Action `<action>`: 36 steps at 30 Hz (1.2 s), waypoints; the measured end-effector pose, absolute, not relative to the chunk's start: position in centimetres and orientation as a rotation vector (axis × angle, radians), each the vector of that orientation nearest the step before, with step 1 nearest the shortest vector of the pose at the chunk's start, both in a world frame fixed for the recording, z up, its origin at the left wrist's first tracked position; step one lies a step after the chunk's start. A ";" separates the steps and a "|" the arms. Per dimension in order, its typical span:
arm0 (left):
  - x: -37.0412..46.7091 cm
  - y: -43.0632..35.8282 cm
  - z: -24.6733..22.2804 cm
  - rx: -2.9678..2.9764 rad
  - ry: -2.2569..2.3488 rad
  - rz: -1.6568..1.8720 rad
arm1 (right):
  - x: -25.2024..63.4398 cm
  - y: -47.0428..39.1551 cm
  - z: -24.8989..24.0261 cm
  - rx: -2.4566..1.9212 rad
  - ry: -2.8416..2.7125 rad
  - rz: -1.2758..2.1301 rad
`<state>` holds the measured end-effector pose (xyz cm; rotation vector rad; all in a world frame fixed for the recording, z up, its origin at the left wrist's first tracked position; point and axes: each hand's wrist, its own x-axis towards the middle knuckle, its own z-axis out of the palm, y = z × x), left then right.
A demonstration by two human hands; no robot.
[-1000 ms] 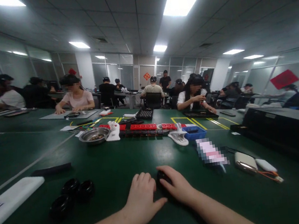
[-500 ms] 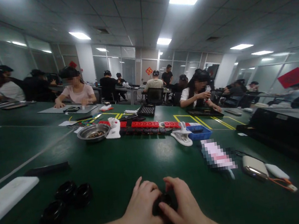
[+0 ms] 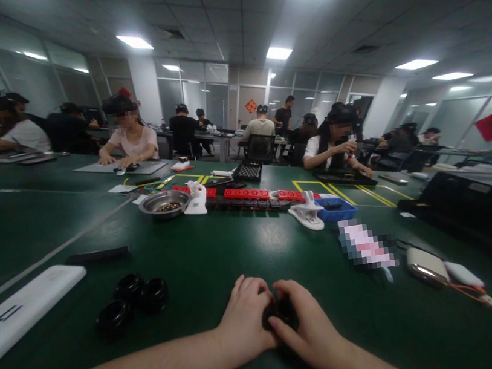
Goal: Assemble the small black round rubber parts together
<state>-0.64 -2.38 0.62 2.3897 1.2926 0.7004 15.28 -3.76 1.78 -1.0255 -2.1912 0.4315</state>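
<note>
My left hand [image 3: 248, 315] and my right hand [image 3: 309, 322] meet near the front middle of the green table [image 3: 189, 302], both with fingers curled round one dark round object [image 3: 279, 315]. The fingers hide much of it. To the left, three glossy black rings [image 3: 114, 316] lie close together on the table. Beyond them are a black strip [image 3: 98, 255] and a long white case [image 3: 26, 313] with dark marks.
Across the table stand a metal bowl [image 3: 165, 204] of small parts, a red row of blocks [image 3: 247, 194], white clamps [image 3: 309, 213] and a blue bin [image 3: 336, 208]. A power bank [image 3: 426, 264] lies at right. Several people sit beyond.
The whole view has shifted, so the table items appear further right and a little higher. Both hands keep their hold on the dark object.
</note>
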 end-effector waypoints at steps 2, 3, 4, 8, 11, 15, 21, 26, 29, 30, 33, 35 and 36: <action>-0.6 -2.3 0.5 2.385 1.301 0.703 | 15.4 -3.9 2.1 -0.910 -2.242 0.520; -0.6 -2.3 0.5 2.382 1.304 0.701 | 15.4 -4.0 2.3 -0.852 -2.265 0.549; -0.6 -2.3 0.4 2.380 1.305 0.698 | 15.5 -4.1 2.4 -0.811 -2.278 0.553; -0.8 -2.2 0.4 2.377 1.296 0.688 | 15.7 -3.8 2.1 -0.914 -2.201 0.372; -0.8 -2.2 0.4 2.373 1.286 0.692 | 15.7 -3.5 1.6 -1.027 -2.165 0.307; -0.7 -2.2 0.4 2.371 1.263 0.689 | 15.6 -3.8 2.0 -0.974 -2.198 0.429; -0.7 -2.0 0.3 2.356 1.262 0.677 | 15.7 -4.2 2.6 -0.836 -2.220 0.459; -0.8 -2.0 0.1 2.359 1.256 0.677 | 15.8 -3.7 1.8 -1.048 -2.145 0.332; -0.7 -2.0 0.2 2.358 1.258 0.677 | 15.7 -3.8 2.1 -0.984 -2.176 0.380; -0.7 -2.0 0.2 2.357 1.260 0.678 | 15.7 -3.9 2.4 -0.922 -2.192 0.416; -0.7 -2.0 0.3 2.348 1.261 0.674 | 15.7 -4.3 2.9 -0.781 -2.225 0.498; -0.7 -2.0 0.4 2.340 1.257 0.668 | 15.7 -4.3 2.9 -0.823 -2.203 0.471; -0.7 -2.0 0.5 2.337 1.256 0.666 | 15.7 -4.2 2.7 -0.874 -2.181 0.439</action>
